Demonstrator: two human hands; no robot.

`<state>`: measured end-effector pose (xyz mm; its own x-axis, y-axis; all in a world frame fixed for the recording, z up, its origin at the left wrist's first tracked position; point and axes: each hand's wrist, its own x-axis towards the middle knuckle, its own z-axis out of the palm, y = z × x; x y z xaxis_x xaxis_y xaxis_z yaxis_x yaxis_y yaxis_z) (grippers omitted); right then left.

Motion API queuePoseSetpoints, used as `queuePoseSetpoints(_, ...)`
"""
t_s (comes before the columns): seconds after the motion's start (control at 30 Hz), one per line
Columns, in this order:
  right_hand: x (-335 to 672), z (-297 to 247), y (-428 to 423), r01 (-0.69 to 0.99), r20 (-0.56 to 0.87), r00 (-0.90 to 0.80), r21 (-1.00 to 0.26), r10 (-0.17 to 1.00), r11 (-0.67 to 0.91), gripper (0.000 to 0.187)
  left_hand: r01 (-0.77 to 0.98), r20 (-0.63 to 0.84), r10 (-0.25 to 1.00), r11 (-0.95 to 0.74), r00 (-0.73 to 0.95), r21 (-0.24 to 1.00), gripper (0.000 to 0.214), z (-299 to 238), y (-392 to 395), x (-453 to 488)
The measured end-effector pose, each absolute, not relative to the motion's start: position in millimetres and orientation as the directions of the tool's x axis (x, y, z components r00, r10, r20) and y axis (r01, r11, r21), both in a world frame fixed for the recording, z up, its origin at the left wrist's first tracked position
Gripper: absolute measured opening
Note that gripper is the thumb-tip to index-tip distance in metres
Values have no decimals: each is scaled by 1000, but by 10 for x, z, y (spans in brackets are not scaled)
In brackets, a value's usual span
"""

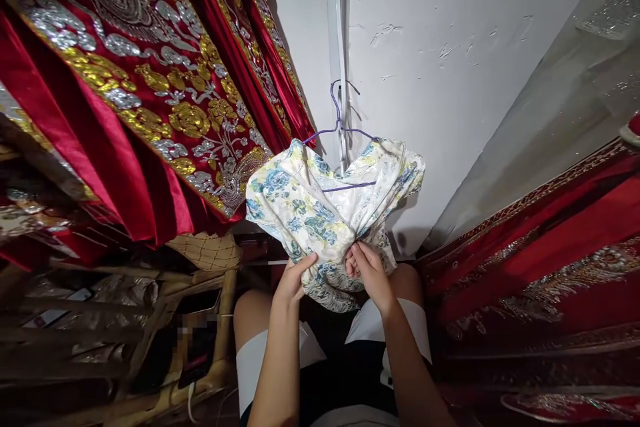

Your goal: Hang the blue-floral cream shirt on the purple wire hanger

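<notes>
In front of me a short-sleeved floral top (pixel 315 217), white with blue and yellow flowers and a crossed V-neck, hangs from a thin purple hanger (pixel 336 113). Its lower part is bunched up above my knees. My left hand (pixel 294 278) grips the top's lower left side, thumb on the front and fingers hidden behind the cloth. Near the bottom of the neckline, my right hand (pixel 367 270) pinches the fabric between thumb and fingers, with the other fingers curled in.
Red costumes (pixel 200 100) with gold and silver sequins hang at the left. Another red embroidered cloth (pixel 560 267) is on the right. A white pole (pixel 340 20) stands against the white wall (pixel 425 47). Lower left, a phone (pixel 199 340) with a white cable rests on a bamboo rack (pixel 227 313).
</notes>
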<state>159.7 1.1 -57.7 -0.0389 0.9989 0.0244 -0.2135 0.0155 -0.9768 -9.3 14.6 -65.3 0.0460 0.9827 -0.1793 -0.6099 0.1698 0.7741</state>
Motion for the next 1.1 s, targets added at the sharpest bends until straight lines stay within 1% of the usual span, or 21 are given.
queuePoseSetpoints(0.03, 1560, -556, 7, -214, 50, -17, -976, 999, 46, 45, -570, -171, 985, 162, 37, 805, 62, -650, 137, -121)
queuePoseSetpoints(0.1, 1520, -529, -3, -210, 97, 51, -972, 994, 106, 39, -488, -122, 992, 93, -28, 868, 64, -661, 157, -143)
queuePoseSetpoints(0.13, 1518, -529, -6, -212, 108, 92, -969, 990, 125, 36, -440, -85, 991, 32, -101, 897, 62, -681, 183, -141)
queuePoseSetpoints(0.17, 1526, -537, -8, -222, 109, 127, -966, 986, 135, 35, -378, -37, 978, -45, -207, 925, 59, -712, 213, -131)
queuePoseSetpoints(0.2, 1539, -551, -8, -237, 101, 153, -962, 983, 136, 33, -293, 26, 938, -134, -345, 947, 56, -752, 241, -112)
queuePoseSetpoints(0.23, 1554, -568, -8, -254, 89, 166, -958, 982, 130, 33, -181, 108, 862, -224, -495, 958, 54, -800, 261, -83)
queuePoseSetpoints(0.27, 1565, -585, -9, -269, 76, 167, -956, 983, 120, 32, -46, 208, 752, -302, -625, 952, 53, -852, 267, -42)
queuePoseSetpoints(0.3, 1570, -597, -13, -280, 67, 157, -954, 985, 110, 32, 92, 316, 639, -358, -701, 929, 52, -906, 258, 13)
queuePoseSetpoints(0.33, 1565, -603, -19, -284, 60, 137, -954, 989, 97, 31, 209, 418, 573, -395, -705, 895, 49, -958, 232, 80)
queuePoseSetpoints(0.37, 1552, -602, -29, -281, 52, 108, -956, 993, 80, 30, 281, 498, 582, -425, -643, 860, 46, -1007, 194, 157)
queuePoseSetpoints(0.4, 1531, -593, -43, -274, 46, 72, -960, 996, 64, 28, 298, 542, 656, -455, -526, 839, 43, -1051, 148, 240)
queuePoseSetpoints(0.47, 1483, -564, -72, -248, 46, 10, -968, 999, 47, 26, 211, 526, 809, -484, -264, 849, 37, -1120, 58, 399)
queuePoseSetpoints(0.5, 1462, -548, -85, -233, 48, -11, -971, 999, 44, 25, 154, 496, 848, -473, -189, 867, 37, -1143, 23, 461)
queuePoseSetpoints(0.53, 1449, -532, -95, -219, 50, -26, -975, 998, 43, 25, 114, 471, 867, -457, -162, 882, 37, -1158, 0, 505)
queuePoseSetpoints(0.6, 1446, -506, -104, -192, 56, -47, -980, 997, 46, 26, 89, 449, 879, -440, -160, 893, 36, -1160, -15, 534)
queuePoseSetpoints(0.7, 1479, -479, -96, -171, 52, -79, -985, 996, 38, 26, 112, 443, 895, -435, -62, 894, 33, -1104, -1, 469)
queuePoseSetpoints(0.8, 1487, -471, -89, -164, 53, -86, -986, 995, 38, 23, 146, 438, 899, -428, -35, 892, 26, -1024, -2, 399)
queuePoseSetpoints(0.87, 1466, -482, -95, -171, 47, -66, -985, 997, 35, 22, 177, 434, 900, -421, -41, 890, 19, -985, -12, 390)
queuePoseSetpoints(0.97, 1438, -502, -96, -220, 4, 10, -975, 1000, 6, 24, 201, 444, 896, -434, -8, 878, 14, -970, -13, 413)
queuePoseSetpoints(1.03, 1455, -472, -47, -265, -29, 56, -964, 998, -13, 26, 209, 457, 889, -450, 17, 868, 14, -992, 8, 433)
queuePoseSetpoints(1.1, 1513, -359, 85, -289, -35, 61, -957, 998, -16, 26, 219, 462, 887, -456, 27, 863, 17, -1043, 47, 451)
